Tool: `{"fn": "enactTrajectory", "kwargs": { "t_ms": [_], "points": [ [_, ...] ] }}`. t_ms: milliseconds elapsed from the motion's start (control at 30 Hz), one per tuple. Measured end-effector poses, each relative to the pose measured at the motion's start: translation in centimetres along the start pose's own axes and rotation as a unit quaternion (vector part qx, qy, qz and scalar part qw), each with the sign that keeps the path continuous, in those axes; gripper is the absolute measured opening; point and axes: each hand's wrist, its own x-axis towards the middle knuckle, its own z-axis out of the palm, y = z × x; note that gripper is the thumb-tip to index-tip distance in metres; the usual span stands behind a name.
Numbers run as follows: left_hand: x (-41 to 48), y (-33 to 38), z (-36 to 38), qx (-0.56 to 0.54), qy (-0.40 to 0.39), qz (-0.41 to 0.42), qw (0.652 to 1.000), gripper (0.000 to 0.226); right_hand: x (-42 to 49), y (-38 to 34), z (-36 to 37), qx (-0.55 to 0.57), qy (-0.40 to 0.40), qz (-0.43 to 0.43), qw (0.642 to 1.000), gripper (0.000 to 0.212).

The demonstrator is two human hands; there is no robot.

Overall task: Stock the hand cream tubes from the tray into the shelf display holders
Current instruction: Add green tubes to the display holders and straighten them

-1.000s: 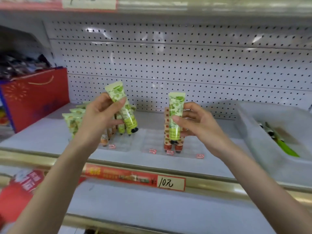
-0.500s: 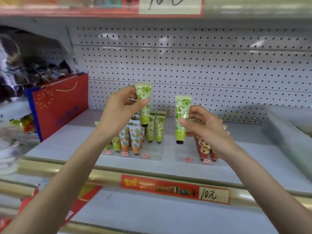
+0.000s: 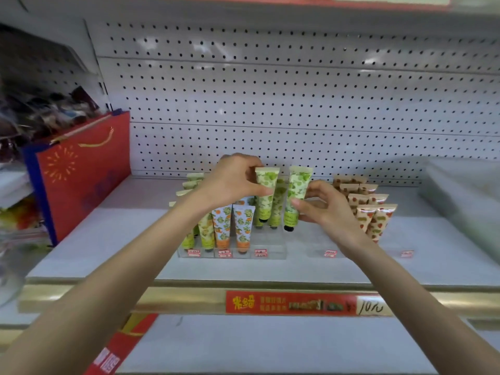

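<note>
- The left hand (image 3: pixel 232 182) pinches the upper part of one green hand cream tube, the left-hand tube (image 3: pixel 266 185), between thumb and fingertips, cap down and roughly upright.
- The right hand (image 3: pixel 327 212) pinches the right-hand tube (image 3: pixel 299 185) at mid-body in the same way, dark cap pointing down.
- Both tubes hang above the right side of the clear display holder (image 3: pixel 270 254), which stands mid-shelf, well back from the shelf's (image 3: pixel 108 239) front edge.
- The left-hand tube's cap is close to the holder, just beside a standing green tube (image 3: pixel 278 204). Whether it has entered a slot is hard to tell, since the clear plastic blurs here.
- Orange-patterned tubes (image 3: pixel 232 226) fill the holder's front slots. Strawberry-patterned tubes (image 3: pixel 374 217) stand in a second holder toward the shelf's right end.
- The tray (image 3: pixel 465 190) lies at the far right edge of the shelf, blurred, and its contents cannot be made out.
- The step in hand looks like seating two green tubes at once.
- Next, each cap needs lining up over a free slot and lowering straight, without knocking the neighbours over.
</note>
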Motion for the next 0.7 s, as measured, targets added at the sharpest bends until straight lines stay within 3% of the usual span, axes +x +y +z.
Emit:
{"fn": "enactTrajectory", "kwargs": {
  "t_ms": [100, 333, 700],
  "points": [
    [0.3, -0.6, 0.2, 0.038, -0.019, -0.006, 0.999, 0.028, 0.8, 0.8, 0.6, -0.020, 0.003, 0.004, 1.000, 0.033],
    [1.1, -0.8, 0.2, 0.096, -0.060, 0.000, 0.994, 0.029, 2.0, 2.9, 1.6, -0.018, -0.004, 0.030, 0.999, 0.024],
    [2.4, -1.4, 0.4, 0.117, -0.058, -0.025, 0.991, 0.029, 2.9, 4.2, 1.7, -0.031, -0.035, 0.029, 0.998, 0.025]
  ]
}}
